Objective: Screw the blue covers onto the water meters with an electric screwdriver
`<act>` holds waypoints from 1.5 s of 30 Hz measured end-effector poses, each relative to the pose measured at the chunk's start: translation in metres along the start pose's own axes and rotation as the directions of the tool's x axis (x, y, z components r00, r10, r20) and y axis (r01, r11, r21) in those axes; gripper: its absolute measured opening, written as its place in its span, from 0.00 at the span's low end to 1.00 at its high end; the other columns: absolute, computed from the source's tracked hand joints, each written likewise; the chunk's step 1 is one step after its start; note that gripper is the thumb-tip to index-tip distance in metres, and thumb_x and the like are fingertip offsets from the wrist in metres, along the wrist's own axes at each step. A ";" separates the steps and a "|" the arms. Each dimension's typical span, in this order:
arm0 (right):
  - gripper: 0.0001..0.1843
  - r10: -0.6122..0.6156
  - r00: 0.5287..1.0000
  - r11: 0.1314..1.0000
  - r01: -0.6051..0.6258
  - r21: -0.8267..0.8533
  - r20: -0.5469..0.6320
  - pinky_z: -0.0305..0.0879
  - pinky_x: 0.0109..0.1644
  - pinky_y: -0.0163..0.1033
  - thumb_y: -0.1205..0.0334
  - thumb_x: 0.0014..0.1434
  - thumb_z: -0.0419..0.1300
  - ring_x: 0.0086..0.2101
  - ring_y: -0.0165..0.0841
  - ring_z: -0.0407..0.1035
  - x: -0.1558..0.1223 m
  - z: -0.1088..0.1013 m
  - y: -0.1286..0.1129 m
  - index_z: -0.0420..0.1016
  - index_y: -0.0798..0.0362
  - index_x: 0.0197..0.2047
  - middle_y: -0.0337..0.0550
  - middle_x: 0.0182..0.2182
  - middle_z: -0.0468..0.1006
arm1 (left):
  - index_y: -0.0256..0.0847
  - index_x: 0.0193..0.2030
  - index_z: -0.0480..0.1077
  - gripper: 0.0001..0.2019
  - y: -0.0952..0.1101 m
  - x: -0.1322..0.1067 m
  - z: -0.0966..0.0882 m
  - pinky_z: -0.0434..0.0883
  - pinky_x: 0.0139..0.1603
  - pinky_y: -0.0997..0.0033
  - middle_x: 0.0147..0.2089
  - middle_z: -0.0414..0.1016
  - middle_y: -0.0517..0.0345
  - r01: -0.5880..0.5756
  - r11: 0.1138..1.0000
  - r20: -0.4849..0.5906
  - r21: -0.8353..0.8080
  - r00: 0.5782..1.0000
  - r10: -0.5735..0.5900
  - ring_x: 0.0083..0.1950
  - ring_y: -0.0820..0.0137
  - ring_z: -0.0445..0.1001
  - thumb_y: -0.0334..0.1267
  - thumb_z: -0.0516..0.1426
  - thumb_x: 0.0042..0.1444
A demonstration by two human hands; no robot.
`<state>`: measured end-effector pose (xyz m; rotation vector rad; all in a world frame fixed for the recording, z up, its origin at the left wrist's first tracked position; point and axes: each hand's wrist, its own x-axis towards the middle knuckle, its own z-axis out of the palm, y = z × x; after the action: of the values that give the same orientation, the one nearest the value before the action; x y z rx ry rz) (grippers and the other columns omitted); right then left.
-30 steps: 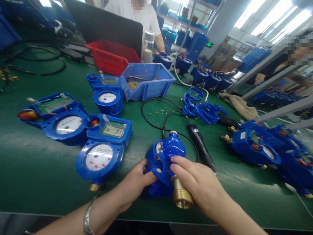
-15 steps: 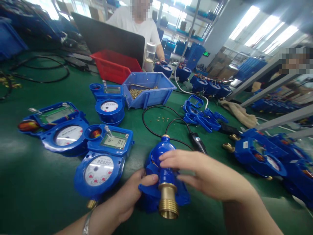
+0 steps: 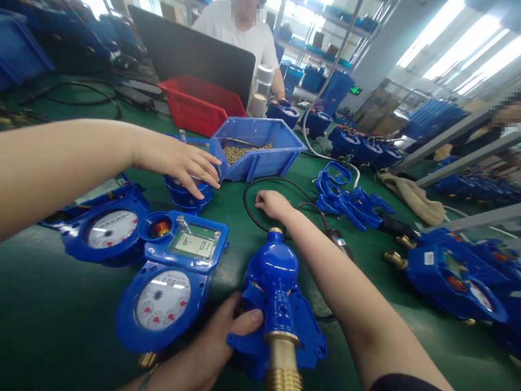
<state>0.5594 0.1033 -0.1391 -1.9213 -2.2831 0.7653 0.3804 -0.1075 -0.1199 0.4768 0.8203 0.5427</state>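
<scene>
A blue water meter [image 3: 277, 266] with brass threaded ends lies face down in front of me. My left hand [image 3: 228, 331] grips its left side, thumb on top of the blue casing. My right hand [image 3: 273, 205] is beyond the meter, low over the table, with its fingers pinched together. Whatever is between those fingertips is hidden. A black cable [image 3: 246, 190] loops around that spot. To the left lies another water meter [image 3: 163, 304], face up with a lit display [image 3: 193, 244].
Another person's hand [image 3: 183, 163] reaches in from the left over a meter [image 3: 189, 198]. A blue bin [image 3: 268, 157] of small brass screws and a red bin [image 3: 195, 111] stand behind. Blue plastic covers [image 3: 345, 195] and more meters [image 3: 448, 271] lie to the right.
My right hand has left the meter and moved forward to where small screws lay on the table. Another person's arm has come in from the left. My left hand keeps its grip.
</scene>
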 end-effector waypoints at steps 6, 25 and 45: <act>0.05 0.008 0.998 0.943 0.014 0.332 -0.065 0.67 0.36 0.38 0.64 0.61 0.55 0.30 0.29 0.67 -0.060 -0.022 -0.006 0.67 0.58 0.35 0.39 0.30 0.70 | 0.37 0.46 0.71 0.27 0.000 0.001 0.001 0.67 0.49 0.64 0.44 0.78 0.49 0.028 1.000 -0.054 0.002 0.998 -0.028 0.47 0.59 0.73 0.52 0.64 0.43; 0.09 0.035 0.981 0.848 -0.132 0.514 0.193 0.66 0.31 0.33 0.70 0.48 0.64 0.27 0.28 0.67 -0.204 -0.020 -0.005 0.70 0.56 0.34 0.36 0.26 0.71 | 0.38 0.46 0.72 0.28 0.001 -0.003 0.010 0.67 0.49 0.63 0.43 0.78 0.50 0.023 1.000 -0.100 0.000 0.995 -0.023 0.46 0.58 0.74 0.53 0.65 0.41; 0.09 0.104 0.983 0.989 -0.118 -0.085 -0.151 0.67 0.49 0.47 0.60 0.62 0.57 0.44 0.36 0.68 -0.031 -0.025 0.033 0.71 0.57 0.43 0.46 0.44 0.72 | 0.37 0.42 0.73 0.24 -0.001 0.000 0.008 0.67 0.49 0.64 0.43 0.78 0.49 -0.020 1.000 -0.133 -0.010 0.991 0.018 0.45 0.59 0.74 0.51 0.65 0.42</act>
<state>0.6057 0.0854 -0.1223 -2.0841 -2.1777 0.5159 0.3869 -0.1103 -0.1155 0.4421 0.9406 0.6014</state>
